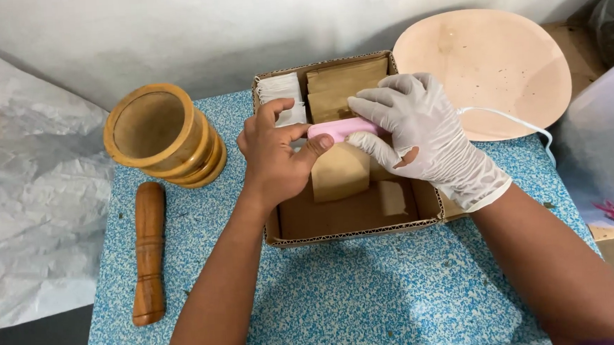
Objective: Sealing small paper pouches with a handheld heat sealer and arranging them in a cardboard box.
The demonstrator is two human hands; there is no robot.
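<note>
Both hands meet over the box [352, 222]. The bare left hand [273, 160] pinches one end of a small pink device [340, 129] between thumb and forefinger; the gloved right hand [420, 128] lies over its other end, fingers spread, so the two are together on it. A white cord [507, 118] runs off to the right, though I cannot tell where it joins. A brown paper pouch [340, 171] sits just below the device, its top edge at the pink bar. By my reading, the pouch mouth is being pressed shut, and a steady, even squeeze along that edge is what it calls for.

More pouches [344, 83] and white packets [279, 90] stand in the box. It rests on a blue speckled table [369, 295], with a wooden mortar [163, 134] and pestle [148, 254] at left, a round pale board [494, 65] behind, and a white wall [173, 32].
</note>
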